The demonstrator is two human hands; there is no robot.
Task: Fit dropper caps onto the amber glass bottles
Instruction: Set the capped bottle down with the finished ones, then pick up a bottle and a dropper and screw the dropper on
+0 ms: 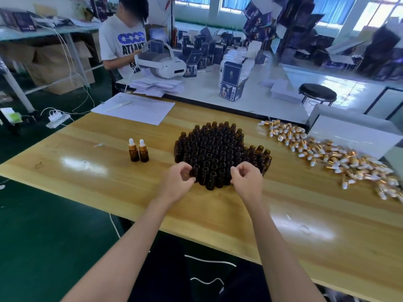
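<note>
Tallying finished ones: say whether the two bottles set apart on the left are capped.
Capped: both bottles carry a gold collar and white bulb on top.

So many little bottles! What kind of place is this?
Probably a small packing workshop: a cluster of uncapped amber bottles, a heap of dropper caps and stacks of printed cartons behind.

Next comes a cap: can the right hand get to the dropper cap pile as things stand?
Probably yes: the right hand seems empty, and only bare tabletop lies between it and the dropper caps.
</note>
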